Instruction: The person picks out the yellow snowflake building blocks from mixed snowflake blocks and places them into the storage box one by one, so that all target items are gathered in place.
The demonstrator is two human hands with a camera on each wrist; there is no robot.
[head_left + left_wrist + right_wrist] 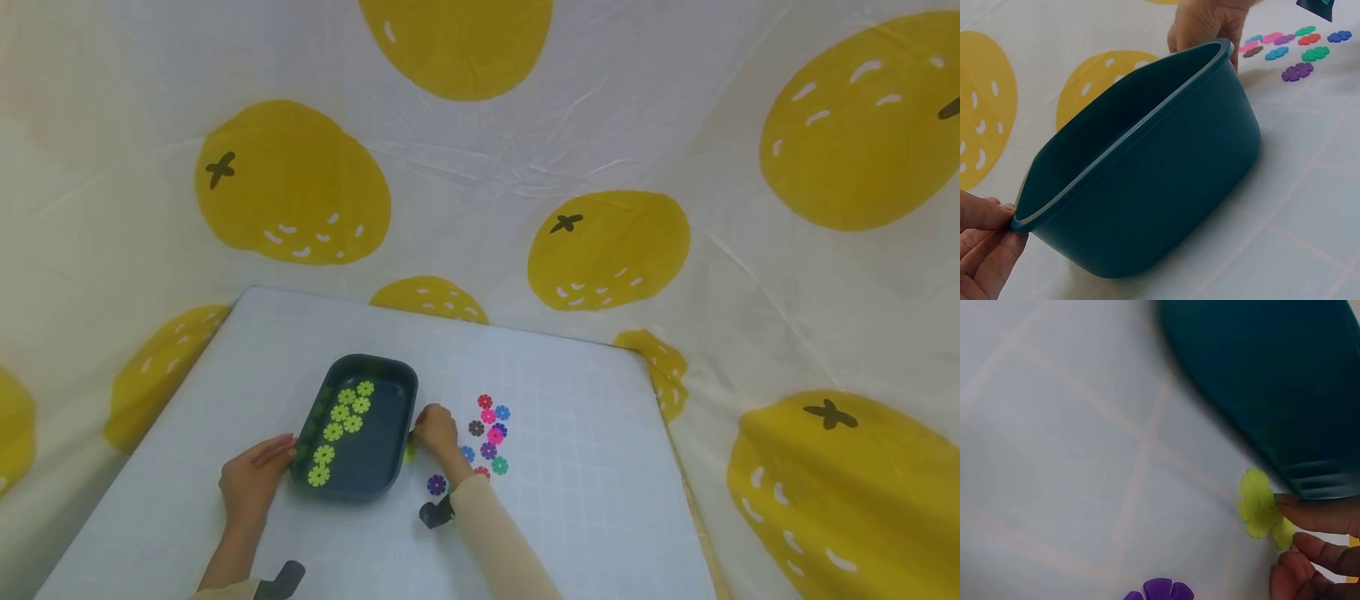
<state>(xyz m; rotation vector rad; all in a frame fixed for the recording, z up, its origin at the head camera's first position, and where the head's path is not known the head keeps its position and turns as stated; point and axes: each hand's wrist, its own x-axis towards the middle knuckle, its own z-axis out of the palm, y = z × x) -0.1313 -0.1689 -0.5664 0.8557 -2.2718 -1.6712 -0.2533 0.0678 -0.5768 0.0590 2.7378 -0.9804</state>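
Observation:
A dark teal plastic basin (382, 442) stands on the table, with several yellow-green flower-shaped discs (333, 432) lying inside along its left half. My left hand (253, 477) is at the basin's left side. In the left wrist view, its thumb and fingers pinch the basin's rim (1025, 222). My right hand (437, 429) is low beside the basin's right wall. In the right wrist view, thumb and fingertips pinch yellow-green flower discs (1257, 505), which appear to be two overlapping pieces close to the basin's outside.
Several loose flower discs in red, pink, blue, green, brown and purple lie right of my right hand, among them a purple disc (437, 485). A pale gridded cloth covers the table (585, 467). A fruit-print curtain (465, 183) hangs behind and around it.

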